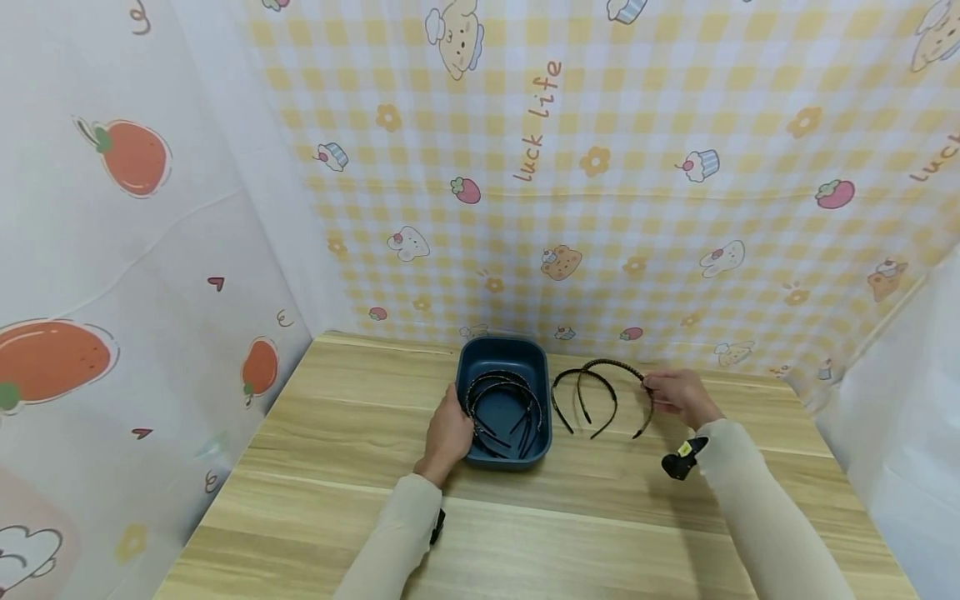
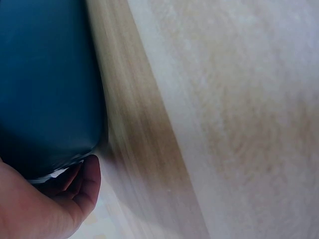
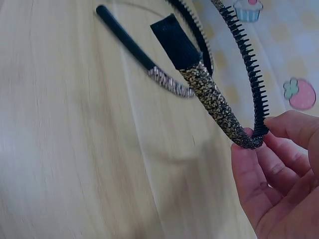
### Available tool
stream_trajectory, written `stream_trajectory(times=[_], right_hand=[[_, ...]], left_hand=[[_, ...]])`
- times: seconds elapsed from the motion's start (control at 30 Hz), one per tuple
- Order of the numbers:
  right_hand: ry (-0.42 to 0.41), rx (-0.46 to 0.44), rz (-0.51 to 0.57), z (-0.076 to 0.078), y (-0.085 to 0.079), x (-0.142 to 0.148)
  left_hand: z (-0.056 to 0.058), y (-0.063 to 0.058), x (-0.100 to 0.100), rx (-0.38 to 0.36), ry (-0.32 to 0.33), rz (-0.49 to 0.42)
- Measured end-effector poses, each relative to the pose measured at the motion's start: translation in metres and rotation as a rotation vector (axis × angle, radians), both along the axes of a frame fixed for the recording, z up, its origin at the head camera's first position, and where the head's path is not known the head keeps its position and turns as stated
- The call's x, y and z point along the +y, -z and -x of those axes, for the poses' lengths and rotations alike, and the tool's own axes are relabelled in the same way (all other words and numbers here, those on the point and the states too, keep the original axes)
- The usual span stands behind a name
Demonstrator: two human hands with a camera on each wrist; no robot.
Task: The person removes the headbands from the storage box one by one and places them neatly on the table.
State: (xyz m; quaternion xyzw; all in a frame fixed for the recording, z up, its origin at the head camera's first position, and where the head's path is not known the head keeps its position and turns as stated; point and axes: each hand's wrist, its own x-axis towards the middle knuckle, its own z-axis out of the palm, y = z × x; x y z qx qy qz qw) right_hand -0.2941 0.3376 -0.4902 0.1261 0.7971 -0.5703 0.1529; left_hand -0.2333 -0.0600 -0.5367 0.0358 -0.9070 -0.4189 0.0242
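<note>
Pinching, between thumb and fingertips of the right hand [image 1: 681,396], a slim arched headband [image 3: 214,102] crusted in gold-and-black glitter, lined inside with small black comb teeth and finished with a flat black tip. Just beside it, on the pale wood-grain table [image 1: 600,517], a second arched headband [image 3: 167,82] in silvery glitter with a smooth black end, partly overlapped in view. Gripping, with curled fingers of the left hand [image 1: 448,429], the left side of a dark blue, rounded rectangular tub [image 1: 504,463], left of both loose headbands. Inside, several dark, glittery headbands [image 1: 506,384], overlapping, with black tips toward the near end. Behind, a yellow-and-white checked cloth [image 1: 600,208].
</note>
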Motion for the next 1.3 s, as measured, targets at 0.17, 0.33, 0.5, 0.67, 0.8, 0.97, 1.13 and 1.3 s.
stream_trajectory(times=[0.17, 0.33, 0.5, 0.67, 0.8, 0.97, 1.13, 1.3], right_hand=[[0.025, 0.005, 0.013, -0.003, 0.002, 0.015], [0.048, -0.001, 0.047, -0.005, 0.004, 0.029], [0.062, -0.003, 0.087, -0.006, 0.006, 0.04], [0.059, -0.011, 0.087, -0.006, 0.009, 0.052], [0.07, -0.016, 0.092, -0.005, 0.011, 0.06], [0.086, -0.029, 0.094, -0.003, 0.014, 0.066], [0.118, -0.056, 0.066, -0.004, 0.016, 0.069], [0.116, -0.063, 0.066, -0.004, 0.019, 0.07]], left_hand=[[0.0, -0.001, 0.0, 0.006, 0.0, 0.002], [0.0, -0.001, 0.0, 0.006, -0.005, 0.006], [0.0, -0.002, 0.0, 0.006, -0.009, 0.007], [0.0, -0.002, 0.0, 0.003, -0.007, 0.009], [0.001, -0.001, 0.0, 0.004, -0.006, 0.015], [0.001, -0.001, 0.0, 0.01, -0.013, 0.011], [0.0, -0.001, 0.001, 0.001, -0.006, 0.0], [0.001, -0.002, 0.001, -0.004, -0.009, 0.005]])
